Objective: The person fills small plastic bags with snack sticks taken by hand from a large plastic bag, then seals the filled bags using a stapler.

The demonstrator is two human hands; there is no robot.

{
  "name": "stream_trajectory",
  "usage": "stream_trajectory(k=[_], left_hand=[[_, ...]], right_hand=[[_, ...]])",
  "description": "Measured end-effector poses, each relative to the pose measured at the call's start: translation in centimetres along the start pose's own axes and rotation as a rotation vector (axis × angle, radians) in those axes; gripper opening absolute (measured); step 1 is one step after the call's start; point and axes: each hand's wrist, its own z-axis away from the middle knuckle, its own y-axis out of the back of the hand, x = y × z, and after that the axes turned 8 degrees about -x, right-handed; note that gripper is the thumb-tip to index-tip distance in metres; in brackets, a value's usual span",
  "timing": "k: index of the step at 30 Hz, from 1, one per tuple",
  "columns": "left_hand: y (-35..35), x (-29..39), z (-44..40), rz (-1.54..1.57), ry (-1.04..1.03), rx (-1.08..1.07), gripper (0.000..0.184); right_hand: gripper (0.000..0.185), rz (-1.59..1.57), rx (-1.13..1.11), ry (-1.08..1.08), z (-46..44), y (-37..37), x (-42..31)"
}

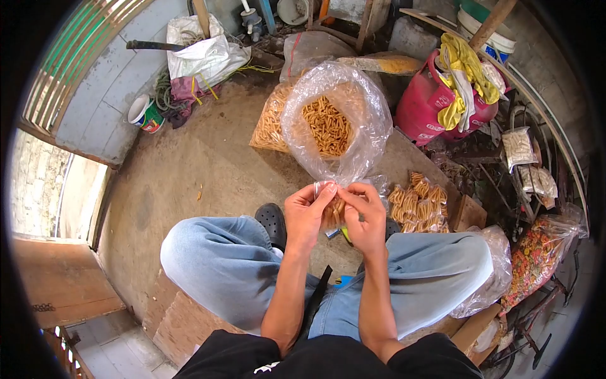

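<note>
Between my knees, my left hand (307, 205) and my right hand (362, 215) pinch the top of a small clear plastic bag (332, 216) from both sides. Brown stick-shaped snacks show through the bag below my fingers. Just beyond my hands stands a large clear plastic sack (372, 136), its mouth wide and full of loose snack sticks (327, 126). To the right of my right hand lies a pile of small filled snack bags (418, 205) on the floor.
Pink gas cylinders (424, 101) with yellow cloth on top stand at the right back. A sack of colourful snacks (536, 259) leans at the far right. A small bucket (146, 114) and a white sack (205, 54) sit by the left wall.
</note>
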Motion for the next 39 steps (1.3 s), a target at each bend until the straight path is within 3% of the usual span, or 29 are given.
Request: stream_trajectory(k=[2, 3, 5, 9, 18, 25, 27, 34, 39], left_hand=[[-0.1, -0.2, 0.1, -0.069, -0.043, -0.003, 0.014], [-0.2, -0.2, 0.1, -0.139, -0.087, -0.006, 0.014], [-0.6, -0.2, 0.2, -0.16, -0.123, -0.032, 0.014], [-0.6, -0.7, 0.3, -0.227, -0.192, -0.066, 0.013], [-0.3, -1.2, 0.2, -0.457, -0.294, -0.044, 0.011], [0.0, -0.5, 0.1, -0.434, -0.161, -0.142, 0.015], [0.0, -0.1, 0.1, -0.257, -0.03, -0.17, 0.018], [0.7, -0.3, -0.2, -0.174, -0.033, -0.207, 0.018], [0.4, -0.3, -0.2, -0.311, -0.128, -0.161, 0.018]], right_hand=[[0.028, -0.448, 0.039, -0.155, 0.2, 0.0, 0.1], [0.028, -0.448, 0.039, -0.156, 0.1, 0.0, -0.2], [0.018, -0.787, 0.105, -0.476, -0.2, 0.1, -1.0], [0.016, -0.762, 0.076, -0.422, 0.5, -0.5, 0.7], [0.011, -0.79, 0.053, -0.579, 0.2, 0.2, -0.2], [0.008, -0.832, 0.049, -0.59, 0.9, -0.2, 1.0], [0.007, -0.838, 0.084, -0.598, 0.8, -0.2, 1.0], [0.008, -0.916, 0.099, -0.646, 0.7, 0.2, 1.2], [0.007, -0.909, 0.126, -0.644, 0.6, -0.1, 1.2]])
